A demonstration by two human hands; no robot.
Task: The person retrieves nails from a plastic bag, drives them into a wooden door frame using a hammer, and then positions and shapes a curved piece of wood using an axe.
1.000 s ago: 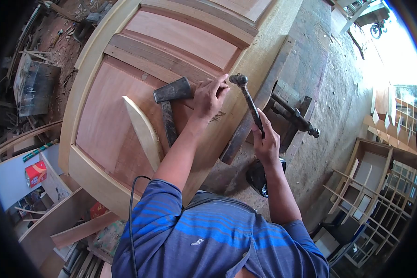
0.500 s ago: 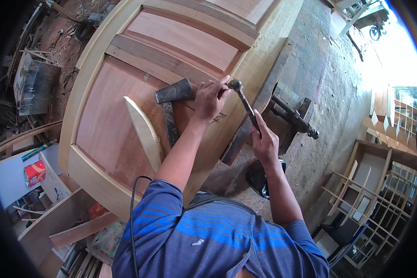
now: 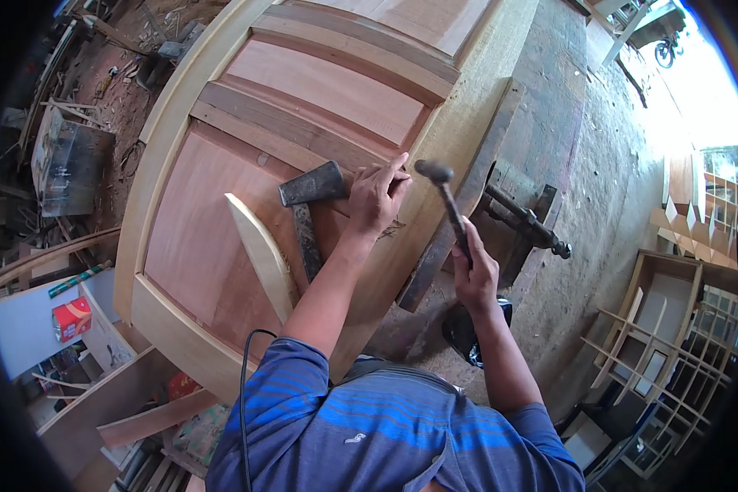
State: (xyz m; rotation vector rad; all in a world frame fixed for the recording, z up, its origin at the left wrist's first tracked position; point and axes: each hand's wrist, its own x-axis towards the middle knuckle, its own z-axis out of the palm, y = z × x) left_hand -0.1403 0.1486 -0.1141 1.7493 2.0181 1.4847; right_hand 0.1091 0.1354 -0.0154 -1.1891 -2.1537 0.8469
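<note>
My right hand (image 3: 476, 277) is wrapped round the handle of a hammer (image 3: 456, 217), whose dark head hangs just right of my left fingertips, apart from them. My left hand (image 3: 377, 197) rests over the side frame of a panelled wooden door (image 3: 197, 221), its thumb and fingers pinched together; anything between them is too small or hidden to name. Left of that hand, a heavy hammer (image 3: 313, 184) with a thick block head lies on the door, partly behind my forearm. A pale curved piece of wood (image 3: 258, 250) lies beside its handle.
Along the door's right side runs a workbench (image 3: 541, 107) with a metal vise (image 3: 525, 217). A black bag-like object (image 3: 467, 332) sits below the vise. Wooden lattice frames (image 3: 664, 353) stand at right. Boards (image 3: 160, 414) and a red packet (image 3: 72, 318) are at lower left.
The hammer head has drawn back a little from my left fingertips, to the right. My left hand keeps its pinch. The whole view has shifted slightly.
</note>
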